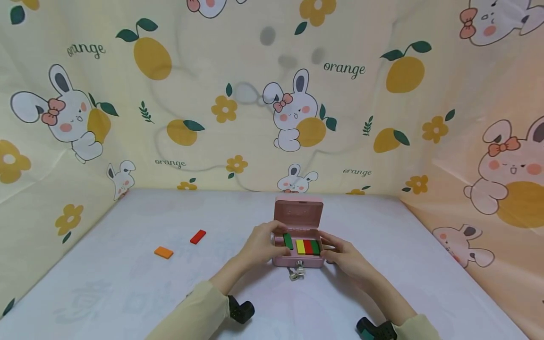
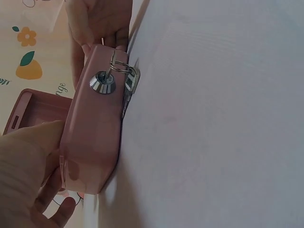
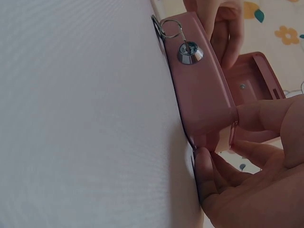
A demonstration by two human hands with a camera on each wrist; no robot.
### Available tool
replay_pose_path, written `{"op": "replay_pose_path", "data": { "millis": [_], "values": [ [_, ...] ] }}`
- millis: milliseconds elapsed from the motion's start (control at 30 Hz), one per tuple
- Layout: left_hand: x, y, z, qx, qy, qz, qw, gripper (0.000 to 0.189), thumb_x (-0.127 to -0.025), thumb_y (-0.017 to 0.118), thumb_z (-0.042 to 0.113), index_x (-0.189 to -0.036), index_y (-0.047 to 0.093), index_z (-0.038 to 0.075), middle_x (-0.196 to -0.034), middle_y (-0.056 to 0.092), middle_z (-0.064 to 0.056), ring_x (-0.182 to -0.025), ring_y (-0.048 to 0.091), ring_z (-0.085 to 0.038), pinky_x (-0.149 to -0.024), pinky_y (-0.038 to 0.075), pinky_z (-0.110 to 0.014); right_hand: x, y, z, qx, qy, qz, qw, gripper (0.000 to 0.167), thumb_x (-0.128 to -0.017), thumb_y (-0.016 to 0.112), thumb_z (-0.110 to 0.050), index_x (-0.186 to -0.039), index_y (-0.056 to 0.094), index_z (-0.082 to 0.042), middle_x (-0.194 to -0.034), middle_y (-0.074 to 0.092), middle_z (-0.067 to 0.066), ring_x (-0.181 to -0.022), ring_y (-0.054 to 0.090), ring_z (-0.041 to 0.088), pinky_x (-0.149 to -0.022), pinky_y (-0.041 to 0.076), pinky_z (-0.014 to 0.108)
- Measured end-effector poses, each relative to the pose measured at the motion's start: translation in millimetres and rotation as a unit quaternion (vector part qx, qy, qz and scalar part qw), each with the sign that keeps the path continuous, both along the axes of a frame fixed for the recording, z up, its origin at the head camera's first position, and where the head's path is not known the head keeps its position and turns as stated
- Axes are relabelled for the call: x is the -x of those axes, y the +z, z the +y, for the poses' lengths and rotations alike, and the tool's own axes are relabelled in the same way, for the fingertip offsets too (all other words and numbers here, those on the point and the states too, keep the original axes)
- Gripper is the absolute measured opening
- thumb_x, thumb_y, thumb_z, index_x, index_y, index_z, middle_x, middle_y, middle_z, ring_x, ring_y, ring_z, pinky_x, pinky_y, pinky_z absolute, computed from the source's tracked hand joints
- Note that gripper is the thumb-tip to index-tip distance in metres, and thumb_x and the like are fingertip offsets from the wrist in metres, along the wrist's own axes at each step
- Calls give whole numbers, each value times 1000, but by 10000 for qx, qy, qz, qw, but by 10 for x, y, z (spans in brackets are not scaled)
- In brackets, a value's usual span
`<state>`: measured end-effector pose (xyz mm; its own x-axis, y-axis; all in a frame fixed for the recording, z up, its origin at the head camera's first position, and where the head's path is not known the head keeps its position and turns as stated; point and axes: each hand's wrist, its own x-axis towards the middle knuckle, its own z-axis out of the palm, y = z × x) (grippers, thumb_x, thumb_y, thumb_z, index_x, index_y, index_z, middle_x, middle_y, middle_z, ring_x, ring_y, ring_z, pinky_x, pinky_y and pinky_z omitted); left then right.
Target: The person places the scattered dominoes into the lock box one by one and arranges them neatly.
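Note:
A pink metal cash box (image 1: 298,262) stands on the table with its lid (image 1: 299,213) raised. Inside its right part, a yellow block (image 1: 300,247), a red block (image 1: 308,247) and a green block (image 1: 315,247) lie side by side. Another green block (image 1: 288,241) sits slightly tilted in the left part, its ends between the thumb and index finger of my left hand (image 1: 261,243). My right hand (image 1: 346,255) holds the box's right side, with fingertips at the rim and low on the wall (image 3: 209,135). The inside is hidden in both wrist views.
A key stands in the front lock (image 2: 102,82), and more keys (image 1: 293,275) hang from its ring. Left of the box, a red block (image 1: 198,236) and an orange block (image 1: 163,252) lie apart on the white tablecloth (image 1: 127,283). A printed curtain (image 1: 238,61) closes off the back and sides.

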<state>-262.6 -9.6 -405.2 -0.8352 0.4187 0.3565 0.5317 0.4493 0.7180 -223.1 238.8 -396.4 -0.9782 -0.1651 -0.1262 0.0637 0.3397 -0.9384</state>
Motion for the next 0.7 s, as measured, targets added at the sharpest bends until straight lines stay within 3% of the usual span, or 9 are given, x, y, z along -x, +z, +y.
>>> {"op": "replay_pose_path", "data": {
  "millis": [300,533,700],
  "values": [
    [60,9,55,548,109,-64,9984,45,-80,84,15,-120,64,10,-107,64,2,-106,52,-19,-86,50,-31,-9,22,1,46,118,59,9999,57,-98,55,-9,-152,38,-14,-149,39,20,-131,40,37,-102,37,57],
    [80,42,110,783,98,-326,9963,42,-80,84,18,-118,65,13,-108,63,2,-107,47,-17,-87,49,-34,-9,19,4,61,112,65,9999,57,-98,55,-9,-152,38,-14,-149,40,20,-129,42,36,-101,38,56],
    [104,56,154,1290,180,-196,9913,39,-80,84,21,-114,67,14,-108,65,2,-104,45,-17,-87,48,-34,-3,5,12,85,102,59,9999,57,-98,55,-8,-152,38,-15,-149,40,20,-131,40,36,-103,36,58]
  ]
}}
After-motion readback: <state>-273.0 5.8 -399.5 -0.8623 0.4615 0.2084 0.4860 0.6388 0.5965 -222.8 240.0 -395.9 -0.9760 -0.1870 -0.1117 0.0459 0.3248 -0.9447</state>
